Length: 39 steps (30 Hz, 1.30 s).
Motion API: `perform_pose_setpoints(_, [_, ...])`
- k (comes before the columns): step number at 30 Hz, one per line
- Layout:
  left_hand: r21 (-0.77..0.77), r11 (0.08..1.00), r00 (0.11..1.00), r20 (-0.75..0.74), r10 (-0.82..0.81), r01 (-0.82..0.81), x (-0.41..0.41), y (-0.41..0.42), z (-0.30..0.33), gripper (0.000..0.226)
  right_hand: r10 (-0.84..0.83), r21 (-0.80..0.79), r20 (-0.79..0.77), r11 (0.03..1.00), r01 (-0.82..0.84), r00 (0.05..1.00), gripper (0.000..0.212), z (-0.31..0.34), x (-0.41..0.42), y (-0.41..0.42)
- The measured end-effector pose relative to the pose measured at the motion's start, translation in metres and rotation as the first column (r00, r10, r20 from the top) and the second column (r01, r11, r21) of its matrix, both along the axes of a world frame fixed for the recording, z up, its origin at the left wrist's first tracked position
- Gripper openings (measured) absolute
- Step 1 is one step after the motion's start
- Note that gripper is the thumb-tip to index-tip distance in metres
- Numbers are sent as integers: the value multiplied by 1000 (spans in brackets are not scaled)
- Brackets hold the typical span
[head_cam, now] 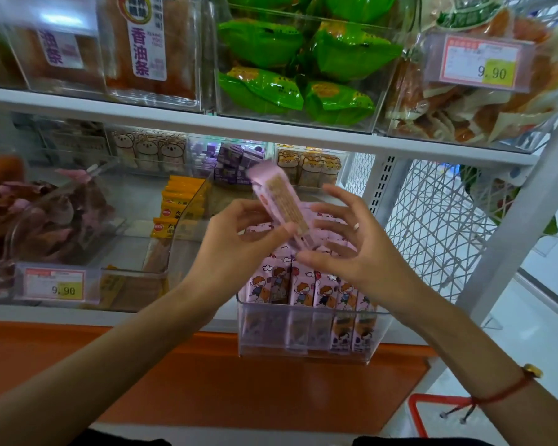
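Pink snack packet (277,201): judged light, slick-wrapped, crushable; best held by its long edges. Left hand (239,235) pinches its lower end; right hand (351,252) fingers spread, empty, just beside.

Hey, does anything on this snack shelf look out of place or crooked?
The clear bin of pink packets juts past the front edge of the lower shelf, overhanging it. One pink packet is out of the row, held tilted by the left hand; the right hand is open beside it.
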<state>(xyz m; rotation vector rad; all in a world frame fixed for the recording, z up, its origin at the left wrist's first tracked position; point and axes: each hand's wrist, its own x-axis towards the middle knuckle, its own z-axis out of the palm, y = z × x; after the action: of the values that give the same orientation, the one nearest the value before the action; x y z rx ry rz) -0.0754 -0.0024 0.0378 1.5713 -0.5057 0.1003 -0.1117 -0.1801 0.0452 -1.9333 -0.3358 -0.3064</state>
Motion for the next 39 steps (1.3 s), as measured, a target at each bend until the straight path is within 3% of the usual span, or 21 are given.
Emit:
perform_pose_setpoints(2, [-40,999,999,-43,18,-19,0,-1,0,42,-63,-47,26,997,65,998,76,-4,-1,9])
perform_pose_setpoints(5, [-49,999,996,-90,2,-7,-2,-2,0,60,-110,26,98,994,108,989,36,-5,-1,15])
perform_pose_setpoints(7, [-58,998,993,-115,-15,9,1,0,1,74,-85,81,46,993,81,995,24,-3,0,12])
perform_pose_setpoints(9, [-137,988,989,-121,-90,73,3,5,3,73,-41,161,-68,986,51,997,26,-3,2,8])
perform_pose_setpoints(11, [-199,972,983,-108,-145,122,3,6,5,58,8,234,-147,972,27,989,30,-4,3,5])
perform_pose_setpoints(14, [-213,977,992,-112,-56,31,2,3,3,41,32,325,-105,946,4,994,47,-4,3,4])
perform_pose_setpoints(16, [-191,981,994,-109,1,-22,2,2,1,39,-16,384,-44,923,32,999,47,-3,4,2])
perform_pose_setpoints(21, [-97,995,998,57,-11,16,-2,0,2,14,-81,474,-100,872,118,992,51,-8,15,-8])
perform_pose_setpoints(23, [-105,994,995,96,33,-23,0,1,3,15,-165,313,-127,929,197,978,56,-13,19,-8])
perform_pose_setpoints(25, [-115,986,981,138,134,-118,6,4,5,22,-289,-7,-54,957,289,956,49,-20,25,-7])
perform_pose_setpoints(27, [-113,974,962,172,211,-194,13,6,5,31,-327,-313,78,889,334,942,44,-27,34,-8])
perform_pose_setpoints(30, [18,972,951,212,223,-232,25,2,2,38,-272,-656,184,681,324,945,42,-35,45,-7])
perform_pose_setpoints(33, [199,953,951,256,174,-228,40,-4,1,40,-216,-781,157,570,255,964,41,-42,46,-7])
perform_pose_setpoints(39, [628,758,943,328,-52,-177,71,-12,15,39,-203,-755,87,625,197,975,38,-46,36,-16])
